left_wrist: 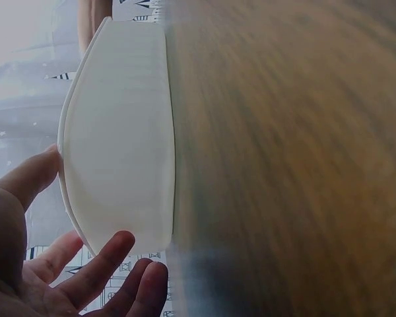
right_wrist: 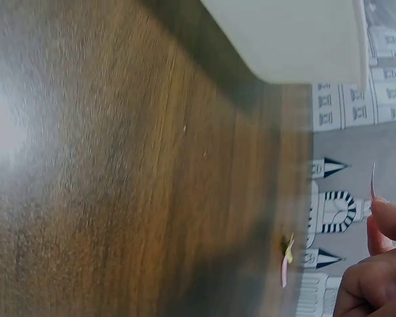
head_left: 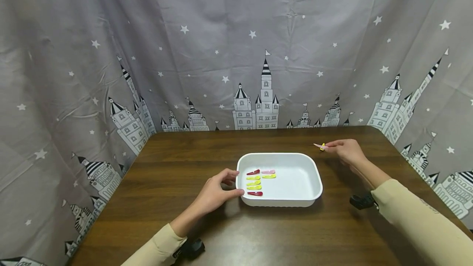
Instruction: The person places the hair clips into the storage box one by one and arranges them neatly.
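Note:
My right hand (head_left: 347, 152) pinches a pink snap hair clip (head_left: 318, 145) above the table, right of the white tray (head_left: 295, 202). Beyond it, a yellow hair clip (right_wrist: 290, 251) and another pink hair clip (right_wrist: 284, 273) lie together on the wood. The left hand (head_left: 214, 191) touches the tray's left end, thumb and fingers spread along the rim. Inside the tray, a left column holds a red clip (head_left: 253, 172) at the back, several yellow clips (head_left: 253, 183), and a red clip (head_left: 255, 193) in front. Beside it lie a pink clip (head_left: 268, 172) and a yellow clip (head_left: 269, 176).
The brown wooden table (head_left: 177, 163) carries the tray near its middle. A grey curtain (head_left: 207, 52) with stars and castles hangs behind and along both sides. Dark wrist devices show below the sleeves.

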Tool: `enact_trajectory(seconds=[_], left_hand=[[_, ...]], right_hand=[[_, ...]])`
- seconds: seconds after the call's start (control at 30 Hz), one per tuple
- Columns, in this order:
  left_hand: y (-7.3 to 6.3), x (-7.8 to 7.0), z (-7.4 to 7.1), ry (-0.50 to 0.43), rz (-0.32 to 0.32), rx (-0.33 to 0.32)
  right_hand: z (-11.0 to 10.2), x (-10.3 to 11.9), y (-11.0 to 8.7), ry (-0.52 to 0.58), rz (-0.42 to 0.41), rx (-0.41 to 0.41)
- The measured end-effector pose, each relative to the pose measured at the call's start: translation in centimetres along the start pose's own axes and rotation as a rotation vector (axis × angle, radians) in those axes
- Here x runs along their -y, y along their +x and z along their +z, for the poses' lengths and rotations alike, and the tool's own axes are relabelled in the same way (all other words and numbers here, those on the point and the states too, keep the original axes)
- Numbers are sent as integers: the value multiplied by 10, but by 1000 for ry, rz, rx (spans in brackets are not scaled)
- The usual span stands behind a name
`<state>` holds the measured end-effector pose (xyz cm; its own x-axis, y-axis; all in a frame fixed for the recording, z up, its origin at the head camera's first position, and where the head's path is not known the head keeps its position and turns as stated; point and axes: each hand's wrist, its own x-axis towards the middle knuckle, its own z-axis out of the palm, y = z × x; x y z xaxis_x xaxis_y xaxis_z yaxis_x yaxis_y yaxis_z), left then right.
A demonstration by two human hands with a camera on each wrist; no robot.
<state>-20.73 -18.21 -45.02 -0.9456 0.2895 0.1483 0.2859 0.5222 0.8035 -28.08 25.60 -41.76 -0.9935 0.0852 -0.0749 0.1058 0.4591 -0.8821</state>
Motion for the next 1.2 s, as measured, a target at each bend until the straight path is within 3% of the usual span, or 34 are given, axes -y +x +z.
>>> enact_trajectory(seconds=[0.37, 1.2], left_hand=[[1, -1, 0, 3, -6, 1], [0, 0, 0, -9, 2, 3]], right_hand=[[9, 22, -12, -56, -14, 42], [50, 53, -30, -60, 7, 99]])
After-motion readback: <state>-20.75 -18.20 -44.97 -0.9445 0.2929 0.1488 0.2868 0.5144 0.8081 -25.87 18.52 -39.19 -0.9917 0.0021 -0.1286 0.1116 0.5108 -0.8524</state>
